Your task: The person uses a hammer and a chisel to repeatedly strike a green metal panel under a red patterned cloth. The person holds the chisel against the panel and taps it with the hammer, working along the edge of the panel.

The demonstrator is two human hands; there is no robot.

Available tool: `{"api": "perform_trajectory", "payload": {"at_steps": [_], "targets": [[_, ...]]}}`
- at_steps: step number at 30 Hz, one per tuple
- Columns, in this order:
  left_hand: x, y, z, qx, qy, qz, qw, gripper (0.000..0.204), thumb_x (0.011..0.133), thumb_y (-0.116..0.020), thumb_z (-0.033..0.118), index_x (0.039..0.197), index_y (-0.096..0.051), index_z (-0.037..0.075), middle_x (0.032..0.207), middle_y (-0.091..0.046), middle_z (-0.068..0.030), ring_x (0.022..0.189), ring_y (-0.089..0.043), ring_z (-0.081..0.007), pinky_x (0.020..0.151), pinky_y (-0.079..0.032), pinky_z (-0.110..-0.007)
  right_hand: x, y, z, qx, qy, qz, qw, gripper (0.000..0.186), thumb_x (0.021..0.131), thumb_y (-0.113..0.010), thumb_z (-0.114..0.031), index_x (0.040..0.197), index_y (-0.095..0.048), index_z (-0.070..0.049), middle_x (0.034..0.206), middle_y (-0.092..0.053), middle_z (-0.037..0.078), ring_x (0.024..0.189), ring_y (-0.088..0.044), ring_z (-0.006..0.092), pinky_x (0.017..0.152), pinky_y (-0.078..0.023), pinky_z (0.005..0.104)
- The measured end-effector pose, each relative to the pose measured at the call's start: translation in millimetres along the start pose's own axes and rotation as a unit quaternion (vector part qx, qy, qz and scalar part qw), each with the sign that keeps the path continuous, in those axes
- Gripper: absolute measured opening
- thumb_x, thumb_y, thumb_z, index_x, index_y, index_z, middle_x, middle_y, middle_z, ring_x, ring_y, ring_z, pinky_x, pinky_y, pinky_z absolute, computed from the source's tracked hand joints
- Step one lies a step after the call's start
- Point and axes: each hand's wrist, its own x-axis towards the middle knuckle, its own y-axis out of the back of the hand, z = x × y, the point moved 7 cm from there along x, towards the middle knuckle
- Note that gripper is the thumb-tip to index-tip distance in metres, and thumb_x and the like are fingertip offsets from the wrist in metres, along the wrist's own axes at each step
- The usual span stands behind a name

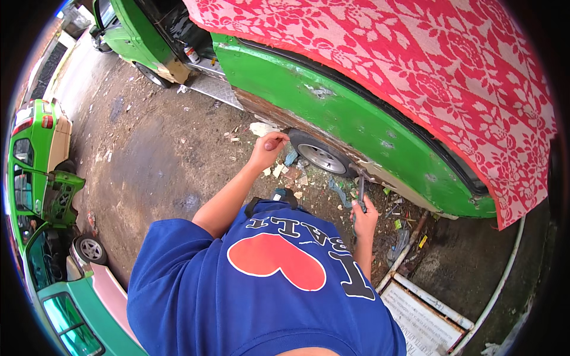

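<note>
My left hand (pixel 266 149) is closed around a brown-handled tool (pixel 274 143) near the rusty lower edge (pixel 267 111) of a green van's side (pixel 368 118), just by the rear wheel (pixel 320 159). Any blade on that tool is hard to make out. Lower right of the wheel, my right hand (pixel 363 216) grips a hammer (pixel 361 196), its metal head raised near the bottom of the body panel. The green paint has several scraped patches. A red-and-pink floral cloth (pixel 415 47) hangs over the upper part of the van.
Green cars (pixel 41 136) with open doors stand at the left. The stained ground (pixel 142 166) holds scattered debris and scraps. A metal frame (pixel 451 314) with a white board lies at lower right. An open front door (pixel 130 35) is at the top.
</note>
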Motion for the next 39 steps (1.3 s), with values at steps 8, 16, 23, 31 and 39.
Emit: {"api": "perform_trajectory", "payload": {"at_steps": [8,16,23,31,39], "targets": [[-18,46,9,0.006,0.018,0.011,1.0,0.011,0.091,-0.064,-0.004,0.1,-0.067,0.0,0.102,-0.069,-0.0043,0.097,-0.062,-0.0107,0.087,-0.049,-0.026,6,-29,14,0.013,-0.025,-0.036,0.999,0.04,0.088,-0.069,-0.004,0.127,-0.062,0.0,0.07,-0.057,-0.002,0.055,-0.05,0.0045,0.049,-0.042,0.0219],[30,117,2,0.0,-0.008,0.039,0.999,0.012,0.091,-0.064,-0.003,0.101,-0.069,0.001,0.1,-0.07,-0.0041,0.095,-0.063,-0.0109,0.085,-0.05,-0.026,19,-104,-19,0.052,0.011,-0.03,0.998,0.038,0.088,-0.067,-0.002,0.126,-0.064,-0.002,0.068,-0.057,-0.002,0.054,-0.051,0.0059,0.049,-0.043,0.0221],[112,222,-38,0.063,-0.073,-0.029,0.995,0.014,0.089,-0.062,-0.007,0.098,-0.067,0.002,0.101,-0.07,-0.006,0.095,-0.063,-0.013,0.085,-0.05,-0.028,46,-221,-52,0.038,0.056,0.035,0.997,0.034,0.088,-0.066,-0.001,0.122,-0.065,-0.001,0.069,-0.057,-0.001,0.054,-0.052,0.0061,0.048,-0.043,0.0222],[190,330,-70,0.031,-0.168,-0.113,0.979,0.015,0.079,-0.063,-0.013,0.087,-0.064,0.0,0.096,-0.068,-0.0132,0.094,-0.066,-0.0285,0.086,-0.05,-0.035,50,-378,-108,0.12,0.053,0.104,0.986,0.033,0.09,-0.066,-0.003,0.122,-0.063,0.0,0.068,-0.058,0.0,0.052,-0.053,0.007,0.047,-0.043,0.0222],[234,336,-83,0.002,-0.163,-0.138,0.977,0.015,0.079,-0.062,-0.013,0.085,-0.065,0.0,0.095,-0.066,-0.0118,0.099,-0.065,-0.0288,0.089,-0.049,-0.035,29,-438,-138,0.05,0.021,0.131,0.99,0.033,0.088,-0.066,0.0,0.121,-0.065,0.001,0.07,-0.059,0.001,0.055,-0.054,0.0069,0.049,-0.043,0.0218]]}}
